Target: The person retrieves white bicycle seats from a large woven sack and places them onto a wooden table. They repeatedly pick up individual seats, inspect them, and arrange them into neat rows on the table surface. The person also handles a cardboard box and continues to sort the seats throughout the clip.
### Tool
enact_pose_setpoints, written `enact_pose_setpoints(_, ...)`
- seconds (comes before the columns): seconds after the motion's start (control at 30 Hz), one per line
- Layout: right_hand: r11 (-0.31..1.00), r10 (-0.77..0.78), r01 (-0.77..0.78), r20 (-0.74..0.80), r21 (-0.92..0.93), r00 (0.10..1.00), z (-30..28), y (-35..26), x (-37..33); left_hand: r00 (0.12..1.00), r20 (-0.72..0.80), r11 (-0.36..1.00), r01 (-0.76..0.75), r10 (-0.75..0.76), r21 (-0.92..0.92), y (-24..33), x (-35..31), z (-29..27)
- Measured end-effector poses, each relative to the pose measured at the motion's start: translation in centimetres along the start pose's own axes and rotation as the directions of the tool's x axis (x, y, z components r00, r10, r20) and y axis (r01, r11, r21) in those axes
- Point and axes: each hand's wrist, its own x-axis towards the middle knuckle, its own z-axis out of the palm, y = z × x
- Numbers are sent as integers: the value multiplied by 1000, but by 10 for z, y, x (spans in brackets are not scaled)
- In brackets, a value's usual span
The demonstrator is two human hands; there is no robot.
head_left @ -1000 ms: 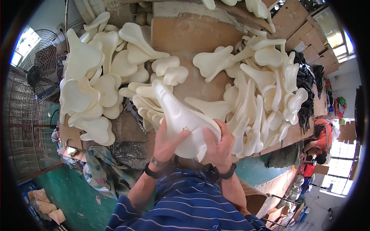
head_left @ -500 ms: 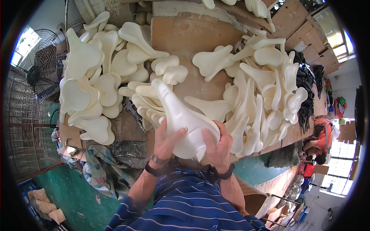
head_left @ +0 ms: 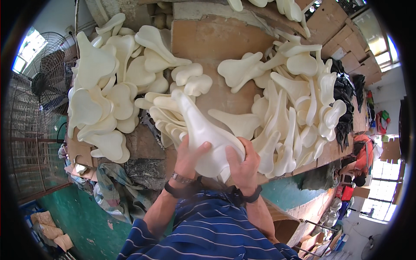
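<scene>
A cream-white foam bicycle saddle pad point(head_left: 206, 134) is held in front of me, its narrow nose pointing away and its wide end toward my body. My left hand point(head_left: 189, 157) grips the wide end on the left side, thumb on top. On the right side my right hand point(head_left: 244, 161) holds the same end, its thumb also on the upper face. The fingers of both hands are partly hidden under the pad. Just beyond it to the left lies a row of stacked saddle pads point(head_left: 162, 113), and one loose pad point(head_left: 236, 122) lies to the right.
Saddle pads pile up at the table's left point(head_left: 95, 65) and right point(head_left: 299, 86). Cardboard point(head_left: 216, 37) covers the middle. Black bags point(head_left: 342, 108) hang at the right edge, a fan point(head_left: 41, 80) stands far left, and a crumpled sack point(head_left: 115, 190) hangs below. A person in orange point(head_left: 363, 156) is far right.
Both hands keep hold of the pad. My left thumb lies slightly higher on it, and the pad's wide end has tilted a little.
</scene>
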Motion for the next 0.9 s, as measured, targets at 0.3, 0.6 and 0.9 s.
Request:
enact_pose_setpoints(0.3,1000,-27,27,-24,2,999,4,9,-3,996,75,998,56,-55,-14,5,2,-3)
enact_pose_setpoints(0.6,1000,-13,13,-26,-7,1000,-1,12,0,977,210,999,-35,28,27,-2,5,-13)
enact_pose_setpoints(0.9,1000,29,-29,9,12,1000,2,12,-3,996,86,1000,16,-15,-4,-9,3,-18)
